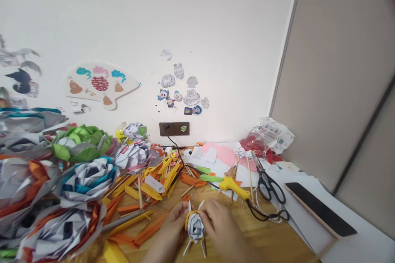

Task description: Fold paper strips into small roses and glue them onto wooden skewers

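A small white paper flower (196, 228) with a yellow strip along its upper left edge is held low over the wooden table (262, 236). Thin white paper points stick out from its top and bottom. My left hand (173, 225) pinches its left side near the yellow strip. On the opposite side, my right hand (218, 220) has its fingers closed on the upper right edge. Parts of the fingertips are hidden behind the flower. Folded orange strips (151, 230) lie just left of my left hand. Beyond my right hand rests a yellow glue gun (234, 188).
Large folded-paper flowers (83, 178) crowd the left side. Yellow paper strips (169, 176) and sticks are scattered behind the hands. Black scissors (270, 187), a phone (321, 208) and white sheets (296, 218) lie at right. A black cord (177, 148) runs from the wall socket (174, 128).
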A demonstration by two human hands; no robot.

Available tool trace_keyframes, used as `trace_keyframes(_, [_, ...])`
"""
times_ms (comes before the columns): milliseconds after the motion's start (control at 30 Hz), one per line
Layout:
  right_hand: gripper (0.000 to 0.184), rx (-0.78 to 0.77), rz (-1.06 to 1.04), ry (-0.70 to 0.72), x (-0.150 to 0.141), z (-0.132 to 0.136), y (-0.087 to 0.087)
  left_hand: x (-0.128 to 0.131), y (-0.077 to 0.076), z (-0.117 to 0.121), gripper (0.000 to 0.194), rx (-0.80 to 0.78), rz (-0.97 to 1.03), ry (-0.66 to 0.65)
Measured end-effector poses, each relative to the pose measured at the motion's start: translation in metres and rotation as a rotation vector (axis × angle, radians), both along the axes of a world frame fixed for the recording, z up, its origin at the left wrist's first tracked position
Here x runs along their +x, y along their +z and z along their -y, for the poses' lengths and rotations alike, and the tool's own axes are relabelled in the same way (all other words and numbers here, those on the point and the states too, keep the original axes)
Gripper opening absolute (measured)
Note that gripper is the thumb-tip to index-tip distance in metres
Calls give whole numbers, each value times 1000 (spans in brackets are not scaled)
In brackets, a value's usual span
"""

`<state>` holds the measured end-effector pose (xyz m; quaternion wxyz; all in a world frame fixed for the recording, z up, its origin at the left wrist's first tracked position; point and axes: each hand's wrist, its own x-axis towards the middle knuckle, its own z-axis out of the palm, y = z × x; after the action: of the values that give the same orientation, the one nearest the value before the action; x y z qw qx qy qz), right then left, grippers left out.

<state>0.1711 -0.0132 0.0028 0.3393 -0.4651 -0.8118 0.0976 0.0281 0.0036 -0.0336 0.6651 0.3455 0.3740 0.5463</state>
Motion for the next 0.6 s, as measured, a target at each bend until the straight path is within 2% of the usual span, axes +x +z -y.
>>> trace_keyframes(400, [18,66,230,-111,-2,-6,-11,0,-1,-1,39,8,-19,9])
trace_keyframes(500, [15,60,253,-114,-2,-4,-8,-1,-7,-4,38,13,-29,20])
trace_keyframes(600, [11,10,192,-86,0,0,-2,-3,-15,-7,38,21,-32,10])
